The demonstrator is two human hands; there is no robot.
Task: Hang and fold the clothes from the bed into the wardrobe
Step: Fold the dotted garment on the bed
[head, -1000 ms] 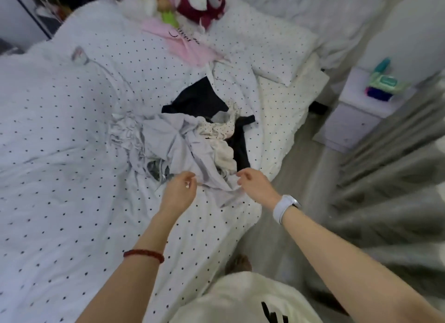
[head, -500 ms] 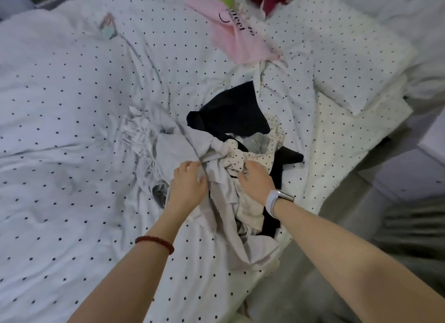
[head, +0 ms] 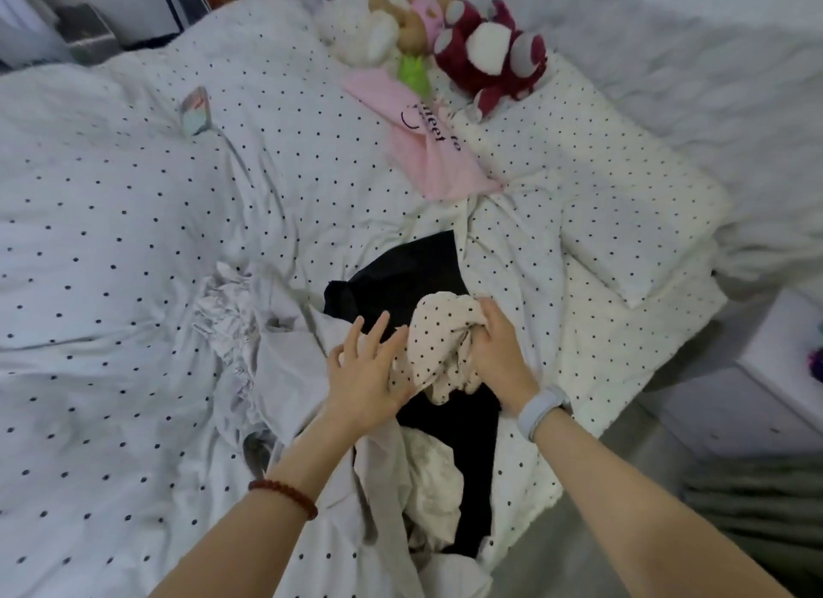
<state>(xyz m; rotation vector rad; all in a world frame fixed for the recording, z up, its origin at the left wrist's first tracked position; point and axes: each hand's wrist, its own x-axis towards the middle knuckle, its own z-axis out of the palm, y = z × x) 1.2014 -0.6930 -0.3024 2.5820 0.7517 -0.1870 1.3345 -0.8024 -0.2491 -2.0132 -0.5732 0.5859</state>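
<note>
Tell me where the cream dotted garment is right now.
In the head view, the cream dotted garment sits centre-right, bunched in the right hand over the black garment, with the left hand against it.

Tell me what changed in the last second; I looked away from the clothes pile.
Both hands went from the pile's near edge into it. The right hand gripped and raised the cream dotted garment; the left hand spread open beside it. The black garment stayed on the bed.

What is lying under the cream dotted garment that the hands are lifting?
Under the cream dotted garment, gripped by the right hand, lies a black garment. The left hand touches its edge. How far the black cloth continues beneath is hidden.
</note>
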